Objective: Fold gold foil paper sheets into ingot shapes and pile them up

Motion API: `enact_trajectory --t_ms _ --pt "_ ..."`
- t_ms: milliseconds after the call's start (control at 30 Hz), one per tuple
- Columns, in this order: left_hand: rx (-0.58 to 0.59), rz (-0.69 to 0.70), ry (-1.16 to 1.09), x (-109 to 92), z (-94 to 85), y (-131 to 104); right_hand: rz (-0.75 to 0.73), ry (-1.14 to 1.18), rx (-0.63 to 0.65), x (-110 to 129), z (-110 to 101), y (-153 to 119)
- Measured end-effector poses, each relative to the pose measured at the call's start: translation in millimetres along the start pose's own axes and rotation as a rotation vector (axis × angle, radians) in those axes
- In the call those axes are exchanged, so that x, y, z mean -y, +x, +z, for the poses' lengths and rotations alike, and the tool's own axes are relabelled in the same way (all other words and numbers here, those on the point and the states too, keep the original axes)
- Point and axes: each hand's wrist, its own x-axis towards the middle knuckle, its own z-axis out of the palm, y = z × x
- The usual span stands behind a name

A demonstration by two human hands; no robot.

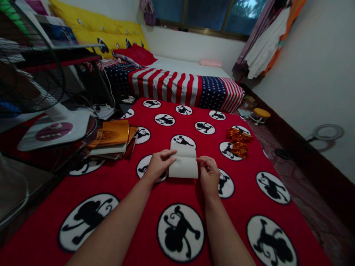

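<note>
A sheet of white paper with a crease across its middle is held just over the red cloth. My left hand pinches its left edge near the crease, thumb on top. On the opposite edge my right hand grips the paper between thumb and fingers, the other fingers curled. To the left lies a stack of gold and white paper sheets. Over on the right, several folded shiny gold paper pieces rest in a small pile on the cloth.
The red cloth with monkey prints covers the surface before me. An electric fan stands at the left, beside the paper stack. A bed with a flag-patterned cover is at the back, and a yellow stool stands on the floor at right.
</note>
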Motion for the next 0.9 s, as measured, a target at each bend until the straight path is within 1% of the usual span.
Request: enact_trajectory --t_ms 67,133,200,267,333,400,500,533,600,667,700,733,767,833,900 --pt "-0.02 -0.095 -0.121 0 -1.0 0 -0.008 0.032 0.027 0 0 0" --pt "-0.026 -0.153 -0.167 -1 -1.6 0 -0.006 0.058 0.05 1 0 0" --pt "-0.02 -0.166 -0.151 -2 -1.7 0 -0.049 0.04 0.089 2 0 -1" --pt "-0.011 -0.143 -0.1 -3 -1.3 0 -0.138 -0.03 0.152 3 -2 0" --pt "-0.002 -0.107 -0.024 -3 -1.0 0 -0.238 -0.1 0.218 3 -6 1" --pt "0.013 -0.07 0.072 -1 -1.2 1 -0.302 -0.137 0.284 1 -9 4" --pt "0.022 0.026 0.265 3 -2.4 2 -0.306 -0.144 0.398 -2 -14 6" --pt "0.004 0.076 0.344 3 -3.2 2 -0.297 -0.149 0.433 -2 -15 7" --pt "-0.082 0.183 0.481 2 -5.5 3 -0.28 -0.16 0.483 -3 -17 7" --pt "-0.178 0.272 0.543 0 -9.1 4 -0.265 -0.168 0.502 -3 -17 8" --pt "-0.198 0.306 0.541 -1 -11.4 4 -0.258 -0.167 0.503 -3 -17 8" --pt "-0.189 0.331 0.52 -3 -14.0 4 -0.25 -0.163 0.503 -3 -17 8" --pt "-0.147 0.342 0.485 -5 -16.9 5 -0.24 -0.154 0.499 -3 -17 9" --pt "0.006 0.316 0.409 -8 -23.3 5 -0.217 -0.127 0.484 -4 -16 9" --pt "0.205 0.274 0.389 -12 -29.4 4 -0.19 -0.1 0.467 -5 -16 9"
